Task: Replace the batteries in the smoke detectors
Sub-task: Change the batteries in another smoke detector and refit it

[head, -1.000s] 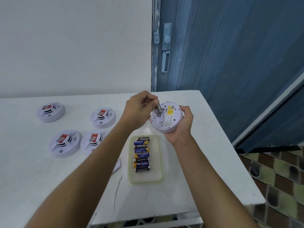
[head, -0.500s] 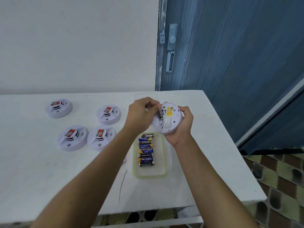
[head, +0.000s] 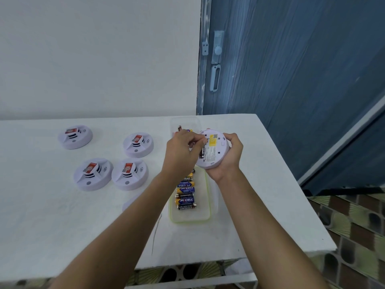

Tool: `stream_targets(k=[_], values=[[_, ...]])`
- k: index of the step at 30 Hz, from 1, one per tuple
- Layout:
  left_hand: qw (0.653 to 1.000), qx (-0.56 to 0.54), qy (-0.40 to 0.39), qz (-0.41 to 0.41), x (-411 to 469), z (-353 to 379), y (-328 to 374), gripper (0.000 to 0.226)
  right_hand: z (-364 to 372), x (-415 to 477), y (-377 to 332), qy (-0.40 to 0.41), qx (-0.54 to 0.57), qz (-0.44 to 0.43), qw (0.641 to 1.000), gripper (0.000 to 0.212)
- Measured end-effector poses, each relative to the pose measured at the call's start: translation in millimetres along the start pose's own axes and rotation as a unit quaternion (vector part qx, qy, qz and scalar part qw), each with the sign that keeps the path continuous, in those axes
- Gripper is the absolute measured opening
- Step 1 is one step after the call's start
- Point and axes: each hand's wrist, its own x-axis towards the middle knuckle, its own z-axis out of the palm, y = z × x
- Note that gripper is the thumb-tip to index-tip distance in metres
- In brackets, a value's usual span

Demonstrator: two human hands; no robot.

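1. The right hand (head: 229, 161) grips the upturned smoke detector (head: 215, 152) above the battery tray (head: 207, 209), as before.
2. The left hand (head: 182, 152) pinches a battery (head: 201, 154), now lowered into the detector's back.

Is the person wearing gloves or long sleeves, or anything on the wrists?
No gloves at all. The left hand and the right hand are bare. So are the left forearm and the right forearm, and no sleeves reach into view. I can see no watch, bracelet or ring, and no markings on them.
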Motion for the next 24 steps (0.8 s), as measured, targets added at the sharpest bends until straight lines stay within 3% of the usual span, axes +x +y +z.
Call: stream_targets(k=[11, 16, 20, 24], values=[[0.996, 0.065, -0.01, 0.063, -10.5, 12.1, -11.9, 0.027, -3.5, 2.9, -2.7, 0.025, -0.001, 0.005, 1.0, 0.04], [0.985, 0.139, -0.048, 0.087, -22.0, 20.6, -17.9, 0.05, -11.5, 8.7, -5.7, 0.058, -0.024, 0.0, 0.998, 0.038], [0.981, 0.12, -0.098, 0.116, -17.2, 16.9, -18.4, 0.04, -17.2, 14.1, -10.3, 0.078, -0.032, -0.006, 0.996, 0.037], [0.984, 0.0, -0.175, -0.032, 2.8, -0.3, -19.4, 0.035, -18.4, 22.8, -16.9, 0.084, -0.05, -0.022, 0.995, 0.035]])
